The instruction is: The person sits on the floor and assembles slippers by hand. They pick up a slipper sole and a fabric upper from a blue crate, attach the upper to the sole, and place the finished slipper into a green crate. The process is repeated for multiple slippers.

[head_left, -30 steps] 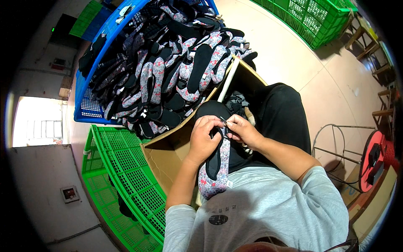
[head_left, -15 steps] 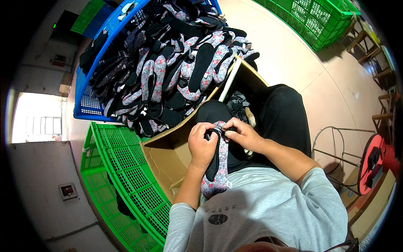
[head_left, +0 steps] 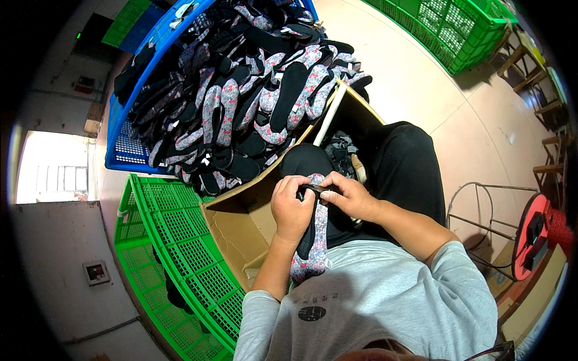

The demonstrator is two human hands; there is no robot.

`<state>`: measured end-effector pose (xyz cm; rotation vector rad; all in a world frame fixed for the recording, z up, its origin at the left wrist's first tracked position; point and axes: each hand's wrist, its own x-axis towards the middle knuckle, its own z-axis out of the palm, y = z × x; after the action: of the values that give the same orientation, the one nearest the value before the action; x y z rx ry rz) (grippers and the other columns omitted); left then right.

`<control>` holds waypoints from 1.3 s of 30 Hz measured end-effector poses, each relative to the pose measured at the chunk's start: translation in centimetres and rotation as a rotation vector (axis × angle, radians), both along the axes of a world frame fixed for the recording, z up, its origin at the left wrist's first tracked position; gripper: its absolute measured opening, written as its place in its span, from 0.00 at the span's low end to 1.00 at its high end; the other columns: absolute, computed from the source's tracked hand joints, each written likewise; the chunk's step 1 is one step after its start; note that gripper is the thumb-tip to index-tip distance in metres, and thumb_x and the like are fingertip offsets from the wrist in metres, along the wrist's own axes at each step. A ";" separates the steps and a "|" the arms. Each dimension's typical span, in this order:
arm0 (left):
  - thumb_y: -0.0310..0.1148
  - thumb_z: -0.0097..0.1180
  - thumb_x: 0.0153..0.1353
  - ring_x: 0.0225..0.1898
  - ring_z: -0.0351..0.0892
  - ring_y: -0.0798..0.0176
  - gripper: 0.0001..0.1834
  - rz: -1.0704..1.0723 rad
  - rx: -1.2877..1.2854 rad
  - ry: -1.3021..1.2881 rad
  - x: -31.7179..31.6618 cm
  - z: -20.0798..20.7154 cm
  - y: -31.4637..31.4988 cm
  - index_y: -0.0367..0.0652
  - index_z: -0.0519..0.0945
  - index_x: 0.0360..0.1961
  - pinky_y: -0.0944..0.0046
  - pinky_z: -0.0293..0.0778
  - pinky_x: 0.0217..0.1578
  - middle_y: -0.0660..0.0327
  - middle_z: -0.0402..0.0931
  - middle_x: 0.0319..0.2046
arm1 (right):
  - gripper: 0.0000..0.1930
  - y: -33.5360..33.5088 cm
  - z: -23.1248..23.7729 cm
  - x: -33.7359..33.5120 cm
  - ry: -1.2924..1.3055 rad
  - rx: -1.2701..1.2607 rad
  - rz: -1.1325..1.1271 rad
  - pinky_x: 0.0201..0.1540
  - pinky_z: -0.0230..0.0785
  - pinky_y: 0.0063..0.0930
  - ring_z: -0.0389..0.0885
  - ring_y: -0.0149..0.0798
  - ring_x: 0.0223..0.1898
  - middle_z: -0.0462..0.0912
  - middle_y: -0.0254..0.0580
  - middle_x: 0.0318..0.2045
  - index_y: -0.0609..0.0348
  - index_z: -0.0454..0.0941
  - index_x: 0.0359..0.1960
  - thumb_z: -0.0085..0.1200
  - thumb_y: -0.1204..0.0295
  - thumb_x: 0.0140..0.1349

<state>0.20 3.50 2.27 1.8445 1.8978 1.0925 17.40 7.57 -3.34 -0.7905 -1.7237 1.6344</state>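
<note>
Fingers of the left hand (head_left: 291,208) and right hand (head_left: 351,197) pinched one end of a floral slipper (head_left: 320,231), its length stretching from them toward the grey shirt (head_left: 385,283); beyond them stood a blue crate (head_left: 115,137).

Pale tiled flr (head_left: 415,90) w/ grn crate (head_left: 448,33) & wdn stools (head_left: 548,169)
</note>
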 end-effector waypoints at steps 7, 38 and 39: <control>0.20 0.60 0.47 0.37 0.80 0.52 0.08 -0.005 -0.001 0.021 0.1 0.0 0.0 0.36 0.79 0.31 0.59 0.74 0.42 0.54 0.79 0.32 | 0.12 -0.1 0.8 0.0 -0.052 0.076 -0.032 0.42 0.72 0.38 0.82 0.53 0.40 0.82 0.51 0.36 0.60 0.72 0.44 0.54 0.65 0.66; 0.30 0.64 0.47 0.47 0.77 0.46 0.33 0.011 -0.305 0.200 0.4 0.8 -2.6 0.39 0.69 0.56 0.53 0.73 0.50 0.50 0.75 0.45 | 0.31 0.3 0.4 -1.6 -0.127 0.035 -0.114 0.64 0.62 0.30 0.71 0.39 0.60 0.71 0.47 0.57 0.61 0.65 0.59 0.60 0.81 0.50; 0.28 0.63 0.48 0.47 0.77 0.46 0.31 -0.003 -0.304 0.234 0.0 0.7 -2.7 0.40 0.70 0.56 0.53 0.73 0.50 0.50 0.76 0.45 | 0.31 0.4 0.1 -1.3 -0.144 0.037 -0.131 0.64 0.62 0.29 0.72 0.39 0.60 0.72 0.47 0.57 0.60 0.65 0.58 0.58 0.82 0.49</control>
<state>0.24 0.80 2.96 1.8612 2.0510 0.5646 16.08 7.95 -3.28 -1.0031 -1.7553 1.4851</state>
